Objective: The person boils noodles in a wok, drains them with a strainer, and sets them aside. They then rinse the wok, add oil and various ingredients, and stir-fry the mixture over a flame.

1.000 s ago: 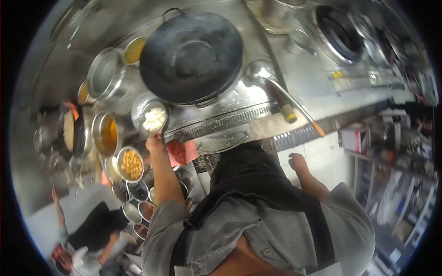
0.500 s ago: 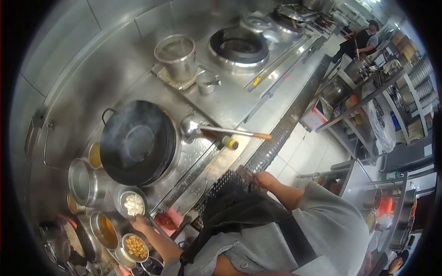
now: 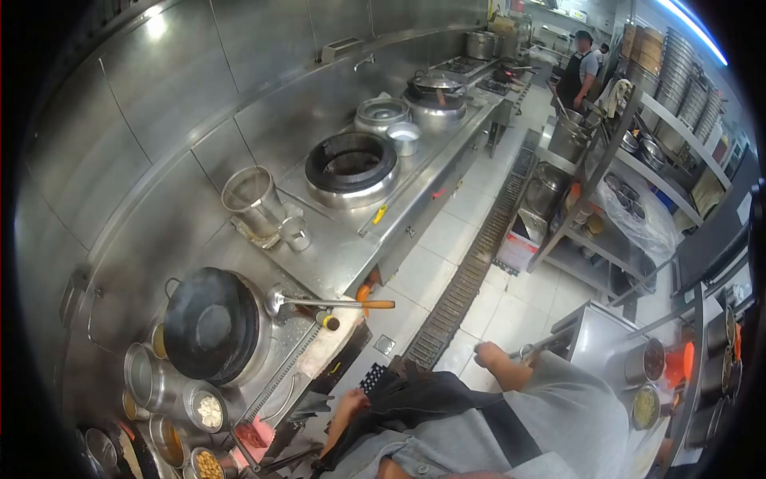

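My left hand (image 3: 349, 405) hangs at the front of my dark apron, away from the stove top; its fingers are partly lost against the apron. Out to the right, my right hand (image 3: 495, 359) is closed, with a small greyish end showing at the fingers that I cannot make out. A black wok (image 3: 203, 323) sits on the left burner. Beside it lies a ladle (image 3: 343, 303) with a wooden handle end. Below the wok stand a bowl of white pieces (image 3: 210, 410) and a bowl of yellow-brown pieces (image 3: 208, 465).
A strainer pot (image 3: 251, 194) and a small metal cup (image 3: 295, 233) stand on the steel counter. Farther back is another burner ring (image 3: 351, 164). A floor drain grate (image 3: 471, 275) runs along the aisle. Racks (image 3: 630, 156) line the right; a person (image 3: 576, 72) stands far back.
My left hand has left the bowl of white pieces and come back to my apron. The view has lifted and turned toward the aisle. The smoke over the wok has thinned.
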A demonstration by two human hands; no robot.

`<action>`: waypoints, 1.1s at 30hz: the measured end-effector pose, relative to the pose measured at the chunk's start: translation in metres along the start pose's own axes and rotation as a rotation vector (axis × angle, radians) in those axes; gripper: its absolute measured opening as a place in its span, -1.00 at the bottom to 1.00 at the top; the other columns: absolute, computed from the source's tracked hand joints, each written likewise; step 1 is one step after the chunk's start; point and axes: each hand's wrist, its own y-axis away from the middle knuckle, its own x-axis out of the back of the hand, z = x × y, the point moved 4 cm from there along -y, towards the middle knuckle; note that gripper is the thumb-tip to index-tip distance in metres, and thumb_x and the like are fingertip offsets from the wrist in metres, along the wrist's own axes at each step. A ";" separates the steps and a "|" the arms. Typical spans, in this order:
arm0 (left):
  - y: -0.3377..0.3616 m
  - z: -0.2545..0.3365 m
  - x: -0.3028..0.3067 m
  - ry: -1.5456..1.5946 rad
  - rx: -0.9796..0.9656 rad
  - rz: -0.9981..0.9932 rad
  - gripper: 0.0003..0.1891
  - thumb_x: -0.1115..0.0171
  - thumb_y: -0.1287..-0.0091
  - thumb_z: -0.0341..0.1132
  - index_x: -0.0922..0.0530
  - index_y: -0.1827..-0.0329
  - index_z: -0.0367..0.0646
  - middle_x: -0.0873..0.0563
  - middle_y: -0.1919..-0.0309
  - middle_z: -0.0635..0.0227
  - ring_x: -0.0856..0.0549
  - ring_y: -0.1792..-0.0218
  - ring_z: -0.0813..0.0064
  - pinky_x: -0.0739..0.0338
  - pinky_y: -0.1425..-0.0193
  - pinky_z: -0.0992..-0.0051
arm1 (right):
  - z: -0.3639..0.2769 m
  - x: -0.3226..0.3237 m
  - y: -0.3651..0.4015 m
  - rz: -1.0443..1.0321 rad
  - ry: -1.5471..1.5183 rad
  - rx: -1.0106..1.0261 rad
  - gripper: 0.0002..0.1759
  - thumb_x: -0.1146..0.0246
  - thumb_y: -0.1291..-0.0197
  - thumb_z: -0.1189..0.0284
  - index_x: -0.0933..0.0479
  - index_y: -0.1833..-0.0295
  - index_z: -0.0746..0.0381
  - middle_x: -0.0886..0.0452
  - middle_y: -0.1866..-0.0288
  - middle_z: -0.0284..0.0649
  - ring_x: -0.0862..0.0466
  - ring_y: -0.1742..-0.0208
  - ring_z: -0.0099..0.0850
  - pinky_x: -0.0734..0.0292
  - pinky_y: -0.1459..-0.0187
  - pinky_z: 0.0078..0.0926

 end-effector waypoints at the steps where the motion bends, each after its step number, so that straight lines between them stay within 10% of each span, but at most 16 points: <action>1: -0.012 -0.018 0.000 -0.110 -0.008 -0.001 -0.53 -0.19 -0.13 -0.29 -0.45 -0.14 -0.20 -0.69 0.28 0.14 -0.73 0.37 0.27 -0.60 0.35 0.33 | 0.019 -0.012 0.002 0.005 0.021 -0.006 -0.73 -0.11 0.04 0.40 -0.62 0.25 0.24 -0.64 0.18 0.02 -0.62 0.09 -0.05 -0.53 0.01 -0.18; 11: -0.108 -0.077 0.049 -1.291 0.086 -0.161 -0.63 -0.15 -0.15 -0.34 -0.53 -0.07 -0.07 -0.72 0.31 0.20 -0.73 0.42 0.30 -0.61 0.42 0.33 | 0.067 -0.035 0.043 0.075 -0.208 -0.229 -0.74 -0.12 0.07 0.39 -0.64 0.29 0.23 -0.65 0.20 0.02 -0.63 0.10 -0.04 -0.53 0.00 -0.15; 12: -0.105 -0.064 0.053 -1.559 -0.322 -0.081 -0.73 -0.11 -0.18 -0.35 -0.63 0.07 -0.04 -0.73 0.27 0.24 -0.73 0.44 0.37 -0.63 0.45 0.36 | 0.067 -0.044 0.039 0.051 -0.212 -0.206 -0.72 -0.13 0.09 0.39 -0.63 0.26 0.24 -0.63 0.18 0.05 -0.62 0.07 -0.03 -0.51 -0.01 -0.13; 13: -0.080 -0.082 0.079 -1.561 -0.325 -0.072 -0.73 -0.11 -0.18 -0.35 -0.63 0.07 -0.04 -0.73 0.27 0.24 -0.73 0.44 0.37 -0.63 0.45 0.36 | 0.062 -0.041 0.042 0.058 -0.214 -0.201 -0.72 -0.13 0.09 0.39 -0.63 0.26 0.24 -0.63 0.18 0.05 -0.62 0.07 -0.03 -0.51 -0.01 -0.13; 15: -0.094 -0.060 0.082 -0.801 0.324 0.100 -0.75 -0.11 -0.19 -0.35 -0.65 0.10 -0.06 -0.73 0.29 0.21 -0.73 0.46 0.40 -0.63 0.50 0.40 | 0.046 -0.031 0.050 0.063 -0.252 -0.107 -0.69 -0.13 0.11 0.40 -0.62 0.23 0.26 -0.62 0.15 0.06 -0.61 0.06 -0.03 -0.50 -0.03 -0.15; 18: -0.021 0.031 0.028 -0.939 0.192 0.175 -0.75 -0.12 -0.17 -0.36 -0.64 0.11 -0.09 -0.73 0.42 0.23 -0.72 0.49 0.45 -0.62 0.55 0.44 | 0.046 -0.034 0.034 0.019 -0.178 -0.004 -0.69 -0.13 0.09 0.40 -0.62 0.21 0.25 -0.63 0.15 0.04 -0.61 0.06 -0.04 -0.50 -0.03 -0.17; 22: -0.038 -0.011 0.011 -0.825 -0.106 0.040 -0.74 -0.16 -0.14 -0.23 -0.65 0.18 -0.12 -0.71 0.52 0.19 -0.72 0.48 0.39 -0.63 0.47 0.39 | 0.047 -0.022 0.000 0.003 -0.085 -0.009 -0.72 -0.12 0.06 0.40 -0.62 0.22 0.24 -0.63 0.17 0.03 -0.62 0.07 -0.06 -0.51 -0.03 -0.19; 33: -0.009 -0.085 0.023 -0.858 0.057 0.070 -0.72 -0.14 -0.13 -0.18 -0.66 0.20 -0.12 -0.71 0.51 0.17 -0.72 0.47 0.36 -0.63 0.43 0.38 | 0.010 0.004 -0.042 0.081 -0.222 0.048 -0.69 -0.11 0.06 0.43 -0.61 0.16 0.23 -0.63 0.16 0.03 -0.61 0.05 -0.06 -0.49 -0.05 -0.19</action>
